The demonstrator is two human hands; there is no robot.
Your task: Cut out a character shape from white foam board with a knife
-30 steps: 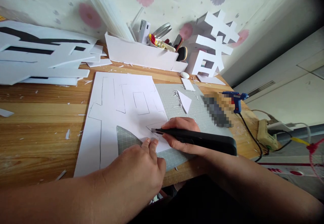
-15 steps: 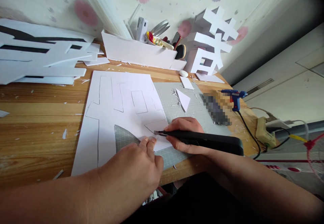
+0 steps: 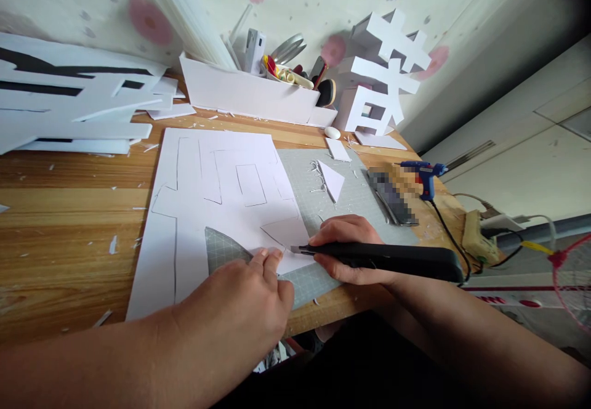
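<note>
A white foam board [image 3: 189, 224] with pencilled outlines lies partly over a grey cutting mat [image 3: 305, 181]; a curved notch in its lower edge bares the mat. My left hand [image 3: 249, 292] is closed, its first fingertips pressing the board down beside the notch. My right hand [image 3: 348, 242] grips a black cutter knife [image 3: 392, 260] with a long thick handle. Its short blade points left, close over the board near a drawn corner; whether it touches, I cannot tell. A white triangular offcut [image 3: 331, 181] and a small white rectangle [image 3: 338, 149] rest on the mat.
White cut-out pieces [image 3: 78, 104] are stacked at left. A white organizer box [image 3: 249, 89] with tools and a white 3D character [image 3: 381, 82] stand along the wall. At right are a blue glue gun [image 3: 427, 175], a pixelated dark object [image 3: 392, 196] and a power strip [image 3: 473, 236]. Scraps litter the wooden table.
The knife and my right hand have drawn back a little to the right across the board. My left hand keeps its place on the board. The whole view has shifted slightly.
</note>
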